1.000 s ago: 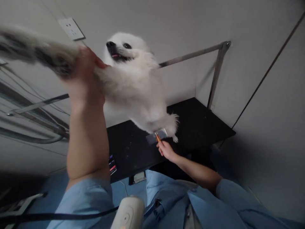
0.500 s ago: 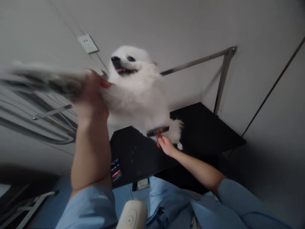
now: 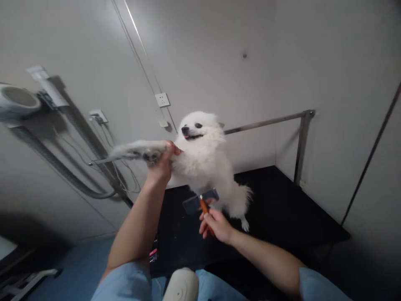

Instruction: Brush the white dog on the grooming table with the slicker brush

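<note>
A fluffy white dog (image 3: pixel 200 161) sits up at the middle, its mouth partly open and its head turned left. My left hand (image 3: pixel 163 161) is closed around the dog's front leg, raised toward the left, with the paw (image 3: pixel 142 150) and its dark pads sticking out past my fingers. In my right hand (image 3: pixel 217 225) is a slicker brush (image 3: pixel 205 207) with an orange handle and a wide flat head. The brush head is just in front of the dog's lower belly; whether its pins touch the fur is hidden. A hind foot (image 3: pixel 244 224) rests on the black table (image 3: pixel 291 205).
A metal grooming arm (image 3: pixel 266 123) rises behind the dog at the table's right. To the left hang a dryer (image 3: pixel 20 100) and its ribbed hose (image 3: pixel 62 161). A lit phone (image 3: pixel 153 253) lies at the table's near left edge. A pale rounded device (image 3: pixel 182 286) is close below.
The view has shifted, so the dog appears lower and smaller. My right hand has drawn the brush down from the fur, its head now tilted. My left hand still holds the leg.
</note>
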Demonstrator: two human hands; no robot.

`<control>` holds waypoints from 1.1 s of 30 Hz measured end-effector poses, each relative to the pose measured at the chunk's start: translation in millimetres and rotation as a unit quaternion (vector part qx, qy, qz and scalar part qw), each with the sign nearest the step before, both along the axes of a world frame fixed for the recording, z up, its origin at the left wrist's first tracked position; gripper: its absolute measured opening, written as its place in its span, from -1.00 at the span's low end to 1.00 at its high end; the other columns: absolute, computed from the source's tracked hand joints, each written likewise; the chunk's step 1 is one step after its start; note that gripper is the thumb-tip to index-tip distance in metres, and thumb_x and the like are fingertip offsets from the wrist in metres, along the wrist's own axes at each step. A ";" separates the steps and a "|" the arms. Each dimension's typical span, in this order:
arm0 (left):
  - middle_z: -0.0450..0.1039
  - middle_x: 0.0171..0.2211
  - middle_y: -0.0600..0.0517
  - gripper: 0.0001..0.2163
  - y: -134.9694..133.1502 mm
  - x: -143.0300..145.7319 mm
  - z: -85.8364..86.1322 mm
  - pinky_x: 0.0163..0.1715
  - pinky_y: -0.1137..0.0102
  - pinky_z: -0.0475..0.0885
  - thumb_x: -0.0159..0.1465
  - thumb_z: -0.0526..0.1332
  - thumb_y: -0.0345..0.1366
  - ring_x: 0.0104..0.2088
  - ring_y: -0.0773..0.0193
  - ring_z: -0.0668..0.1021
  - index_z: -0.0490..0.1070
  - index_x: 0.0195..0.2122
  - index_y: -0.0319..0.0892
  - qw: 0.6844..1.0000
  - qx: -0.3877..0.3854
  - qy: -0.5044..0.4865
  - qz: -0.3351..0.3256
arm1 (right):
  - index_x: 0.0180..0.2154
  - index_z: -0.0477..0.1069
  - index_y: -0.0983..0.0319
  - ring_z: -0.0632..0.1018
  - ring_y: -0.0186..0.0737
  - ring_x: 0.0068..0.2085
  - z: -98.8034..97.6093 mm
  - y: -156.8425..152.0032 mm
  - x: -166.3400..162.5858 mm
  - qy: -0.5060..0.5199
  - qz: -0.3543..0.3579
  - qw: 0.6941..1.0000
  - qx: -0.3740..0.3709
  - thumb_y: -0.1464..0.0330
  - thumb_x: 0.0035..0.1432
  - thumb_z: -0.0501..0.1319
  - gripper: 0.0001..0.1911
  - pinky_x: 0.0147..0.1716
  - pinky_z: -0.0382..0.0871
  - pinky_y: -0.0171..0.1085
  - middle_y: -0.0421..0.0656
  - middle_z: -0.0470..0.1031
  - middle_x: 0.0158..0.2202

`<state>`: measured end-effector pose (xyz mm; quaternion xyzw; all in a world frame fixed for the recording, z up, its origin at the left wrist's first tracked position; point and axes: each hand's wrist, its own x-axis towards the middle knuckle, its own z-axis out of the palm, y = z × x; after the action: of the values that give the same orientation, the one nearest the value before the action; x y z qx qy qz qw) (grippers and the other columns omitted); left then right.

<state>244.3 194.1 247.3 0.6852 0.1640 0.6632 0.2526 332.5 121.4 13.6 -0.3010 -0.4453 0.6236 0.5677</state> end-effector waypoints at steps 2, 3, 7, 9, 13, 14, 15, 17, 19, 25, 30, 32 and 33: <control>0.24 -0.64 0.10 -0.62 0.7 -1.4 -2.6 -0.39 0.33 0.41 0.04 0.30 0.06 -0.52 0.27 0.44 0.25 -0.58 -0.13 1.000 0.006 0.005 -0.005 | -0.32 0.21 0.21 0.51 -0.36 -0.55 8.4 3.0 -1.9 0.035 -0.036 0.998 0.035 -0.10 0.02 0.24 -0.48 -0.52 0.29 -0.36 -0.24 0.51 -0.51; 0.26 -0.64 0.10 -0.63 1.1 -2.2 -4.1 -0.38 0.33 0.41 0.06 0.29 0.05 -0.51 0.26 0.45 0.26 -0.58 -0.13 1.000 0.008 0.010 -0.004 | -0.34 0.20 0.21 0.52 -0.36 -0.54 11.1 3.8 -3.5 0.040 -0.051 0.998 0.028 -0.09 0.02 0.25 -0.48 -0.52 0.29 -0.37 -0.24 0.52 -0.50; 0.35 -0.59 0.06 -0.67 1.5 -5.3 -9.7 -0.35 0.32 0.41 0.13 0.25 0.01 -0.48 0.24 0.47 0.33 -0.56 -0.14 0.998 0.023 0.054 0.004 | -0.37 0.16 0.20 0.42 -0.37 -0.67 12.2 3.1 -10.3 0.011 0.001 0.999 -0.032 -0.21 -0.04 0.20 -0.39 -0.64 0.18 -0.39 -0.26 0.46 -0.59; 0.39 -0.56 0.04 -0.69 -2.0 -5.6 -9.9 -0.35 0.33 0.40 0.16 0.24 -0.01 -0.47 0.24 0.47 0.37 -0.53 -0.15 0.996 0.040 0.080 0.000 | -0.34 0.19 0.20 0.44 -0.36 -0.65 16.0 4.1 -9.5 0.026 -0.002 1.000 0.016 -0.23 -0.07 0.20 -0.37 -0.61 0.22 -0.36 -0.23 0.50 -0.56; 0.46 -0.51 0.01 -0.74 -20.8 1.1 -1.2 -0.41 0.34 0.38 0.18 0.23 -0.06 -0.47 0.21 0.49 0.40 -0.50 -0.14 0.983 0.084 0.165 0.011 | -0.37 0.18 0.19 0.48 -0.37 -0.59 24.5 2.4 -6.9 0.045 -0.079 0.995 0.051 -0.18 -0.09 0.26 -0.40 -0.57 0.26 -0.36 -0.22 0.52 -0.51; 0.47 -0.49 0.00 -0.76 -26.8 4.4 2.4 -0.41 0.34 0.39 0.17 0.24 -0.07 -0.46 0.21 0.49 0.41 -0.49 -0.13 0.976 0.092 0.195 0.006 | -0.38 0.18 0.19 0.46 -0.37 -0.62 24.4 -0.4 -6.9 0.037 -0.067 0.997 0.023 -0.20 -0.10 0.25 -0.38 -0.60 0.22 -0.37 -0.23 0.51 -0.53; 0.49 -0.47 0.00 -0.78 -32.8 8.2 6.1 -0.40 0.33 0.41 0.16 0.25 -0.09 -0.45 0.21 0.50 0.41 -0.48 -0.13 0.970 0.100 0.223 -0.003 | -0.38 0.17 0.19 0.43 -0.38 -0.65 24.3 -3.8 -6.5 0.028 -0.046 0.999 -0.004 -0.22 -0.12 0.24 -0.37 -0.63 0.19 -0.38 -0.23 0.49 -0.55; 0.50 -0.42 -0.01 -0.83 -43.5 17.5 13.1 -0.32 0.32 0.44 0.15 0.25 -0.14 -0.41 0.20 0.51 0.42 -0.45 -0.13 0.956 0.125 0.265 -0.021 | -0.36 0.18 0.19 0.42 -0.36 -0.67 26.3 -9.8 -2.6 0.026 -0.019 0.999 -0.014 -0.26 -0.12 0.20 -0.34 -0.65 0.17 -0.37 -0.22 0.49 -0.56; 0.50 -0.39 -0.02 -0.85 -52.2 29.1 18.9 -0.25 0.30 0.45 0.15 0.23 -0.17 -0.37 0.19 0.52 0.43 -0.44 -0.13 0.943 0.148 0.296 -0.035 | -0.35 0.19 0.19 0.45 -0.33 -0.63 30.7 -12.3 4.6 0.036 -0.059 0.997 0.040 -0.26 -0.13 0.22 -0.33 -0.60 0.21 -0.35 -0.20 0.52 -0.53; 0.53 -0.32 -0.06 -0.84 -65.5 75.0 32.1 -0.24 0.28 0.47 0.15 0.26 -0.18 -0.27 0.15 0.54 0.47 -0.37 -0.17 0.936 0.089 0.324 -0.103 | -0.42 0.18 0.18 0.43 -0.34 -0.63 12.3 -16.5 10.1 0.017 -0.141 0.990 -0.013 -0.26 -0.14 0.22 -0.34 -0.59 0.23 -0.34 -0.23 0.48 -0.57; 0.50 -0.40 -0.02 -0.89 -54.3 122.1 39.1 -0.25 0.25 0.48 0.07 0.31 -0.28 -0.28 0.13 0.54 0.44 -0.42 -0.19 0.934 0.039 0.323 -0.144 | -0.34 0.21 0.20 0.46 -0.35 -0.60 25.2 -23.0 26.2 0.029 -0.176 0.982 0.060 -0.17 -0.04 0.23 -0.42 -0.59 0.23 -0.37 -0.20 0.53 -0.51; 0.46 -0.43 0.01 -0.90 -46.6 138.0 38.6 -0.26 0.24 0.48 0.07 0.30 -0.29 -0.29 0.13 0.54 0.42 -0.44 -0.19 0.950 0.030 0.287 -0.122 | -0.38 0.20 0.20 0.46 -0.38 -0.59 24.5 -21.6 27.3 0.028 -0.200 0.978 0.045 -0.09 0.02 0.25 -0.49 -0.59 0.22 -0.39 -0.22 0.52 -0.53; 0.45 -0.43 0.01 -0.90 -43.1 144.2 38.0 -0.26 0.25 0.48 0.08 0.29 -0.29 -0.28 0.14 0.53 0.41 -0.43 -0.18 0.958 0.027 0.264 -0.110 | -0.39 0.19 0.19 0.45 -0.38 -0.61 19.7 -21.2 24.3 0.024 -0.191 0.981 0.013 -0.08 0.05 0.24 -0.51 -0.60 0.21 -0.39 -0.24 0.49 -0.55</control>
<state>388.5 151.0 285.3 0.8562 0.1298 0.4313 0.2533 356.9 100.2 33.3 -0.3582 -0.3739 0.5052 0.6904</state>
